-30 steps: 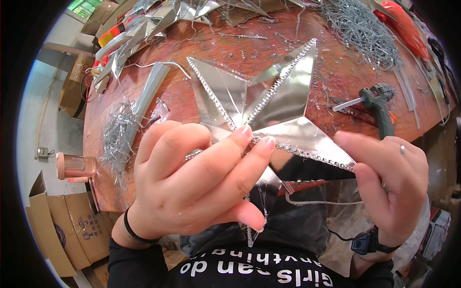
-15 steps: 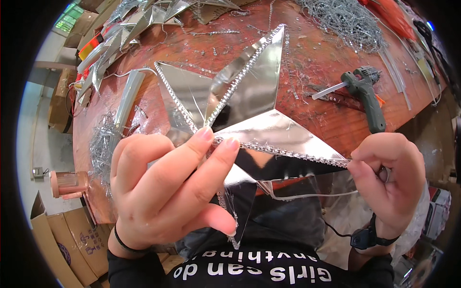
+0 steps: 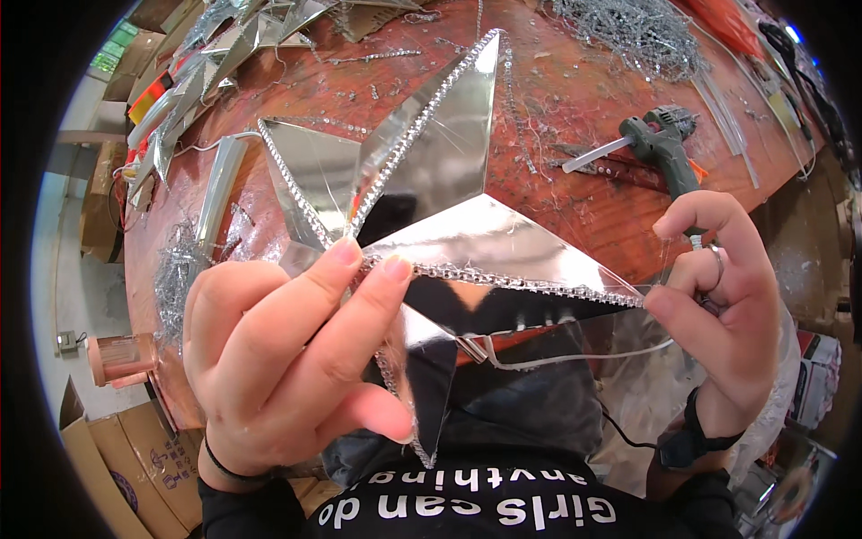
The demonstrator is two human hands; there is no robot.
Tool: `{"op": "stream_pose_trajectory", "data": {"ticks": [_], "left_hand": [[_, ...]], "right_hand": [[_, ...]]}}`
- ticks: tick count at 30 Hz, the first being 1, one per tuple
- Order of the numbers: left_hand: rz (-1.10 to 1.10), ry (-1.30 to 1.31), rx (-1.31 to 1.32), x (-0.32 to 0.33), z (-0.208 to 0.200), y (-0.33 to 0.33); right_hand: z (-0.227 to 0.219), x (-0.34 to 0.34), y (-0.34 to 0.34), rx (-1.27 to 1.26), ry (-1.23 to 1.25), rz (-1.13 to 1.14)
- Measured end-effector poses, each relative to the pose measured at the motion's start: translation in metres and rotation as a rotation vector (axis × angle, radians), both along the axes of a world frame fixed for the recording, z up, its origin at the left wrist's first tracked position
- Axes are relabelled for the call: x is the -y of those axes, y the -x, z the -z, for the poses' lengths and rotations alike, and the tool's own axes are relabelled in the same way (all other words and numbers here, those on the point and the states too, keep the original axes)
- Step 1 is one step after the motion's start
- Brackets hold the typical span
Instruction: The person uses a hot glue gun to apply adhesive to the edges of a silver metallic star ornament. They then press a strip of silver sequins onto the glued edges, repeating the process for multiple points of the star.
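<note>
A silver mirror-finish star [image 3: 453, 139] with raised points is held over the near side of the table. Rhinestone trim [image 3: 512, 278] runs along its ridges, and fine glue-like threads stretch across it. My left hand [image 3: 292, 359] grips the star, two fingertips pressing on the trim near its centre and the thumb by the lower point. At the tip of the right-hand point, the thumb of my right hand [image 3: 727, 296] touches or nearly touches the trim's end. Its index finger is raised apart from the thumb, and a ring shows on a bent finger.
A green glue gun [image 3: 669, 157] lies on the red-brown table [image 3: 575, 220] at right, beside a dark red hand tool [image 3: 620, 171]. Loose rhinestone trim [image 3: 628, 40] is heaped far right. More silver stars [image 3: 211, 76] and clear glue sticks [image 3: 220, 193] lie left. Cardboard boxes [image 3: 144, 458] stand lower left.
My right index finger has lifted off the star's tip and opened away from the thumb. The star and my left hand appear shifted slightly left in the view, along with the table.
</note>
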State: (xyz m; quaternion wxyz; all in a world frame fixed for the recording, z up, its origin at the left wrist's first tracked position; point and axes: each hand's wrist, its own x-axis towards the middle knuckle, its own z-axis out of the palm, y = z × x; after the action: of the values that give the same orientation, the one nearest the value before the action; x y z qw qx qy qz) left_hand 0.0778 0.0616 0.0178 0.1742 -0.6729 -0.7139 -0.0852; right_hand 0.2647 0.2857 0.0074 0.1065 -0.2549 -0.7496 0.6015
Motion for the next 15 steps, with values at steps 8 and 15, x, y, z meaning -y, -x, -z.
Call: {"op": "stream_pose_trajectory", "data": {"ticks": [8,15], "left_hand": [[-0.016,0.000,-0.003,-0.0009,0.0006,-0.0022],[-0.028,-0.001,-0.042,0.0005,0.0001,-0.0029]], "right_hand": [[0.0048,-0.0003,0.0001,0.024,-0.012,-0.004],[0.0090,-0.0048,-0.0056,0.049,0.050,-0.009]]}}
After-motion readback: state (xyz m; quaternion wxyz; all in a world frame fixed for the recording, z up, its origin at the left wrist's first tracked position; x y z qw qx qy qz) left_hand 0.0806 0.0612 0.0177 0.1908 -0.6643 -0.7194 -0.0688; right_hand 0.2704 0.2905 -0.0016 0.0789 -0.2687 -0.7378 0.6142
